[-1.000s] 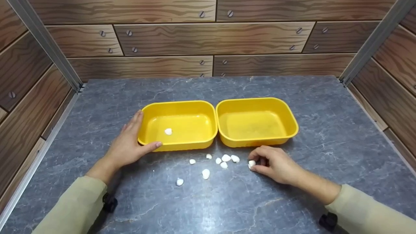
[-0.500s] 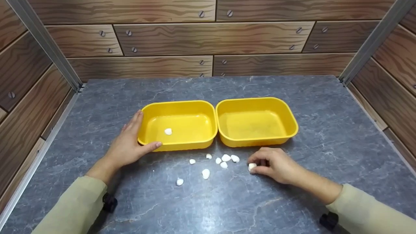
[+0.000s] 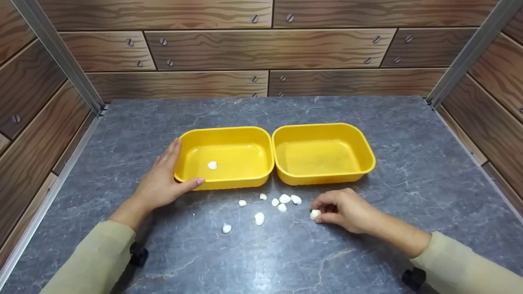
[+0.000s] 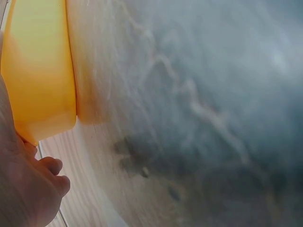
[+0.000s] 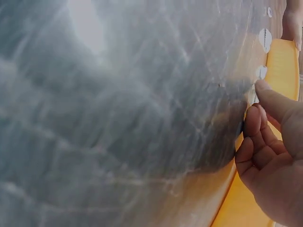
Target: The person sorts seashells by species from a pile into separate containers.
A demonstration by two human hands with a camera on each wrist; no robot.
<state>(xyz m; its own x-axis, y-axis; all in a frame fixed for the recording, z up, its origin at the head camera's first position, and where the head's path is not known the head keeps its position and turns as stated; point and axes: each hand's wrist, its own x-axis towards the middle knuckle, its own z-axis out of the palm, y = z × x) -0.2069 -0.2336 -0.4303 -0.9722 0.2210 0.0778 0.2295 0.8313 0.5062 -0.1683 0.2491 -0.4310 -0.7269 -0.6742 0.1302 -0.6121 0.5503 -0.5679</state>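
Your right hand [image 3: 347,210] fingers pinch white pebble [image 3: 315,214]: small, hard, smooth; grip sides. Left hand [image 3: 161,183] fingers straight, steadying left tray [image 3: 224,183].

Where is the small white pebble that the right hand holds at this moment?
In the head view, the small white pebble is pinched in the right hand on the grey table, before the right yellow plastic tub.

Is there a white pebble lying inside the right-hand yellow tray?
No: in the head view the right yellow tray shows only its bare floor, while the one pebble in a tray lies in the left yellow tray.
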